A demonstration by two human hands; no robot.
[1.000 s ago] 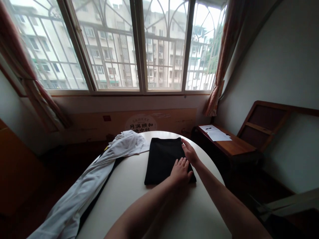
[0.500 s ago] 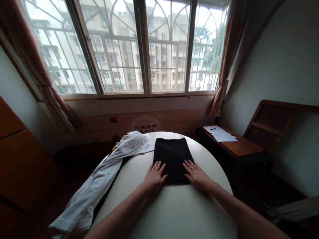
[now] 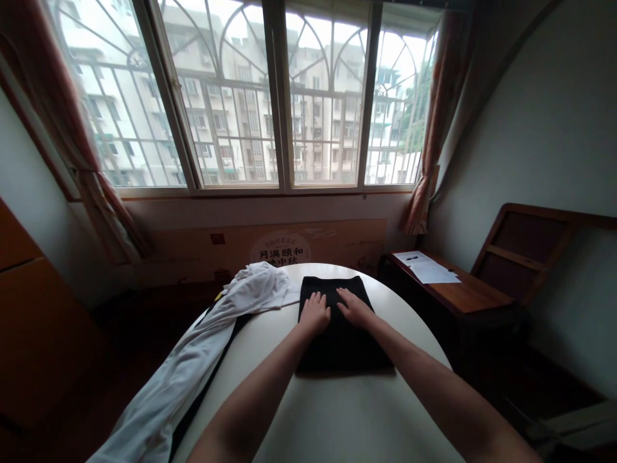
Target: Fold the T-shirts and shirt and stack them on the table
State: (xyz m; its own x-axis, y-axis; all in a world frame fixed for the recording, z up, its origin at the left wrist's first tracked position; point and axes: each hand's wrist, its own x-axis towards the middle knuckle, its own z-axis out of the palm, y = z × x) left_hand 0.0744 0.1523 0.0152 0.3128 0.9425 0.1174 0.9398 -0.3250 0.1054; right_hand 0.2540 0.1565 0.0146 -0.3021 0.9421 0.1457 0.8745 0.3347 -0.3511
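Observation:
A folded black cloth item (image 3: 344, 350), its exact kind not clear, lies flat on the round white table (image 3: 332, 411). My left hand (image 3: 315, 314) rests palm down on its left side, fingers stretched toward the window. On the upper right part of the cloth lies my right hand (image 3: 354, 307), also flat with fingers spread. Neither hand grips anything. To the left, a crumpled white garment (image 3: 263, 286) is heaped near the table's far edge and trails over the left side, with dark fabric showing under it.
A wooden chair (image 3: 482, 296) at the right bears white papers (image 3: 429, 267) and a pen. Beyond the table, a long printed box (image 3: 231, 238) stands against the wall under the barred window (image 3: 231, 128). Red curtains (image 3: 419, 193) hang at both sides.
Both hands have moved away from me across the black cloth, toward its far edge, and closer together. The cloth's near edge now shows farther below the hands. The white garment stays in place.

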